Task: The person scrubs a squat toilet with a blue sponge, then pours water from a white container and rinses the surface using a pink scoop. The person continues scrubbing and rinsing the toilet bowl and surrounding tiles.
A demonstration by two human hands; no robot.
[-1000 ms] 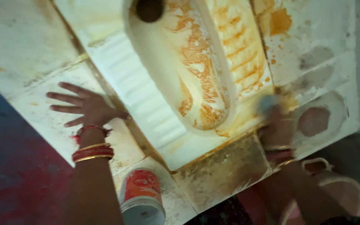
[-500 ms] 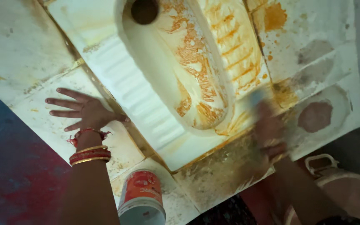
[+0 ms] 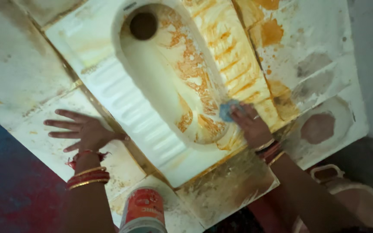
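While left hand (image 3: 85, 131) lies flat, right hand (image 3: 252, 126) presses blue scrubber (image 3: 227, 109).

White squat toilet pan (image 3: 121, 92), ribbed along its footrests, streaked and blotched orange-brown down the right side of the bowl. Blue scrub pad (image 3: 227, 110) under the right hand (image 3: 251, 127). Red and gold bangles (image 3: 87, 177) on the left wrist, red thread tied above them. Off-white floor tiles (image 3: 20, 73), mottled with yellowish and brown stains. Orange-red container with white rim (image 3: 143, 211). Pale pink bucket (image 3: 359, 207) at lower right.
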